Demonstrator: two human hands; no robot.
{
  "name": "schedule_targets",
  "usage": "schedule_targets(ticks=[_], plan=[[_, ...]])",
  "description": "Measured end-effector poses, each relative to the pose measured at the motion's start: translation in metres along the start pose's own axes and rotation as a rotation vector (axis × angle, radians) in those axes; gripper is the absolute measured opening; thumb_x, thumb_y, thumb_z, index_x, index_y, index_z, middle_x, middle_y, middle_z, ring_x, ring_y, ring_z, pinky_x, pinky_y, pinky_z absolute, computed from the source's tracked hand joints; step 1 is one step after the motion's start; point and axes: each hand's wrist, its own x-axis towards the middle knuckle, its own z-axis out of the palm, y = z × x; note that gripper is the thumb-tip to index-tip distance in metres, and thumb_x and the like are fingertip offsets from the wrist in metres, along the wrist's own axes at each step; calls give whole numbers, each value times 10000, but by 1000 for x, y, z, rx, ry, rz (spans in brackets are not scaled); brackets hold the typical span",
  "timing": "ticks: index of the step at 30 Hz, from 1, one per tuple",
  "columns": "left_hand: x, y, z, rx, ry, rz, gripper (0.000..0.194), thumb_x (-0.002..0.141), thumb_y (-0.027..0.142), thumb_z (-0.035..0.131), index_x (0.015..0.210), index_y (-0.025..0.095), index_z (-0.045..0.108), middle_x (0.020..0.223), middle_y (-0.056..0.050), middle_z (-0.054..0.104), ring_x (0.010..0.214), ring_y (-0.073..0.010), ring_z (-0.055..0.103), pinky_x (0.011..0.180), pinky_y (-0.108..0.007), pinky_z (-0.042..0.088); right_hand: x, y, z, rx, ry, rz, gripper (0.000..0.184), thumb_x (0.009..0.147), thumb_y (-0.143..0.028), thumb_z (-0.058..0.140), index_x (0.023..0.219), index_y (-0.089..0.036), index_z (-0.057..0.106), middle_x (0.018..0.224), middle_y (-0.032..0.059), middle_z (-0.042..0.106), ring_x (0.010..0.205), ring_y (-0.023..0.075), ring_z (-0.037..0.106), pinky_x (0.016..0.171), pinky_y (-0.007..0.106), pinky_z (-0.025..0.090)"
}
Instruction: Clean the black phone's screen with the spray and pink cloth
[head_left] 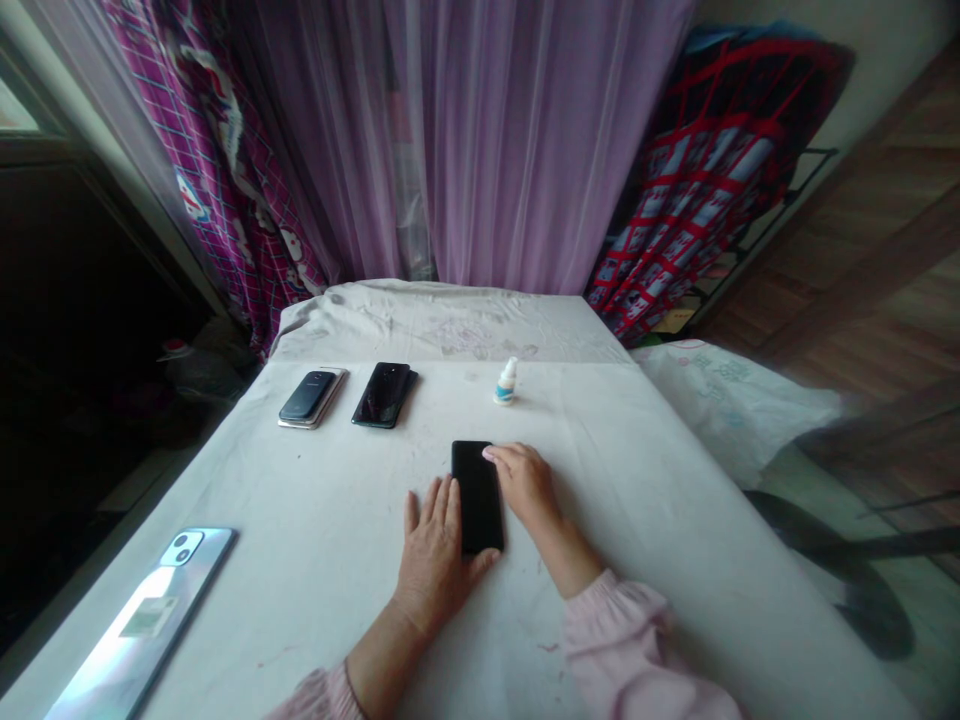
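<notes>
A black smartphone (478,500) lies on the white-covered table, its dark screen facing up. My left hand (435,560) rests flat at the phone's left side, fingers stretched out, with the thumb along its bottom edge. At the phone's upper right corner is my right hand (525,480), its fingers pressed together. Something pale pink shows at those fingertips; whether it is a nail or a small held piece I cannot make out. Beyond the phone stands a small white spray bottle (506,382) with a blue label.
Two stacked phones (307,396) lie at the far left, beside another black pair (384,395). A large silvery phone (150,620) with its back up is at the near left. Purple curtains (517,150) hang behind the table (637,500); a white plastic bag (727,400) is right.
</notes>
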Motion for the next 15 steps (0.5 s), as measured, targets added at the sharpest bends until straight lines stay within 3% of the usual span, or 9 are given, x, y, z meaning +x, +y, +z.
schedule_targets(ticks=[4, 12, 15], plan=[[0, 0, 0, -3, -2, -7, 920, 791, 632, 589, 1467, 81, 297, 1441, -241, 436, 1360, -398, 360, 1098, -640, 212, 11, 3, 5, 4, 17, 0, 292, 863, -62, 505, 903, -234, 738, 903, 47, 735, 838, 186, 644, 796, 310, 509], [2, 0, -1, -28, -9, -11, 883, 791, 575, 611, 1469, 105, 298, 1446, -229, 436, 1365, -385, 359, 1103, -625, 210, -38, -9, -14, 104, -28, -30, 291, 870, -75, 492, 961, -238, 715, 947, 47, 707, 877, 173, 639, 803, 295, 519], [2, -1, -1, -33, -28, -4, 891, 789, 596, 607, 1469, 105, 305, 1453, -232, 424, 1368, -385, 353, 1104, -627, 208, -24, -4, -9, 65, -31, -25, 295, 869, -68, 489, 942, -238, 719, 956, 48, 714, 886, 180, 640, 817, 302, 513]])
